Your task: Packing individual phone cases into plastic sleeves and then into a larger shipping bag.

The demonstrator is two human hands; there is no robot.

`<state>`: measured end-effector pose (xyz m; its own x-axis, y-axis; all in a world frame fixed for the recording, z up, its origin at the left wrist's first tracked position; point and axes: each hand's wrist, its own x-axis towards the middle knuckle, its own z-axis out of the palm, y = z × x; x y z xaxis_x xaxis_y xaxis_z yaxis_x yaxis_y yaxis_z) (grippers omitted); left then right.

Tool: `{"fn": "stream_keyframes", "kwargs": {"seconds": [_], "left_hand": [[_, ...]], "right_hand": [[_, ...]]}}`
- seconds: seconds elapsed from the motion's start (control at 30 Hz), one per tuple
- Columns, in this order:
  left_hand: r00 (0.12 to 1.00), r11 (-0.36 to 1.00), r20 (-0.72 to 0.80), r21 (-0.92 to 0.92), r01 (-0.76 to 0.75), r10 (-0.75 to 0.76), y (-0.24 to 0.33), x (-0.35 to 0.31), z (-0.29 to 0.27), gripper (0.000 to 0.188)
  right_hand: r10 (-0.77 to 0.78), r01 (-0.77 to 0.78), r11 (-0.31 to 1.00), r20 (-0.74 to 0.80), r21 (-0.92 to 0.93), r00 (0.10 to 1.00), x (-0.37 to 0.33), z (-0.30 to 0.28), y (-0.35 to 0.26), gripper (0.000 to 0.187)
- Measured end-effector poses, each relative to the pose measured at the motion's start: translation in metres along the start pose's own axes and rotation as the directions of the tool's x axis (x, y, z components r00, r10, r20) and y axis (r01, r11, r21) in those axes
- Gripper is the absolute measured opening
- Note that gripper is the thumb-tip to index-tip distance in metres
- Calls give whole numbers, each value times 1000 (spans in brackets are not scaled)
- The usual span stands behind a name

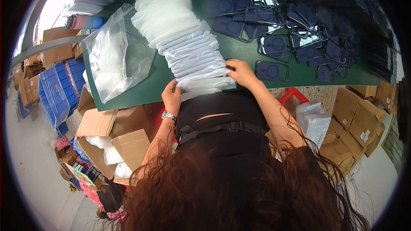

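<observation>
A long overlapping row of thin, white wrapped packets runs from the table's far side to its near edge, in front of my body. My left hand, with a metal watch on the wrist, pinches the left end of the packets nearest me. At their right end, the curled fingers of my right hand grip the packet edges. The wrapping hides what lies inside. To the right of my right hand lies a dark blue phone case with a ring mark and clear rim, apart from the fingers.
More phone cases lie heaped on the green table, with dark stacks behind. A clear plastic bag rests at left, near a pink-and-blue bottle. Open cartons stand below left; other cartons and a red stool are at right.
</observation>
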<state>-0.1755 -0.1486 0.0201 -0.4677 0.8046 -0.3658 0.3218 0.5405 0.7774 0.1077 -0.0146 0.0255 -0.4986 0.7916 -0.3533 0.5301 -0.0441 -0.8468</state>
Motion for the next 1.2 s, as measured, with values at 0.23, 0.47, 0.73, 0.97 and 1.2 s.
{"fn": "stream_keyframes", "kwargs": {"seconds": [0.23, 0.47, 0.73, 0.97, 1.2], "left_hand": [[995, 994, -20, 53, -98, 99, 2, 1, -1, 18], [996, 943, 92, -333, 20, 11, -3, 3, 1, 6], [999, 994, -11, -104, -41, 40, -5, 2, 5, 5], [997, 994, -54, -98, 46, -51, -6, 4, 7, 8], [972, 983, -148, 54, -175, 182, 10, 1, 7, 7]], "right_hand": [[1, 12, 994, -120, 111, 993, 2, 12, -12, 42], [-13, 36, 985, -136, 167, 991, 0, 17, -9, 39], [24, -14, 984, -55, 178, 998, -3, 12, -5, 26], [80, -75, 952, -5, 296, 997, 0, 26, 9, 24], [123, -151, 821, 87, 551, 989, -20, -16, 8, 27]]}}
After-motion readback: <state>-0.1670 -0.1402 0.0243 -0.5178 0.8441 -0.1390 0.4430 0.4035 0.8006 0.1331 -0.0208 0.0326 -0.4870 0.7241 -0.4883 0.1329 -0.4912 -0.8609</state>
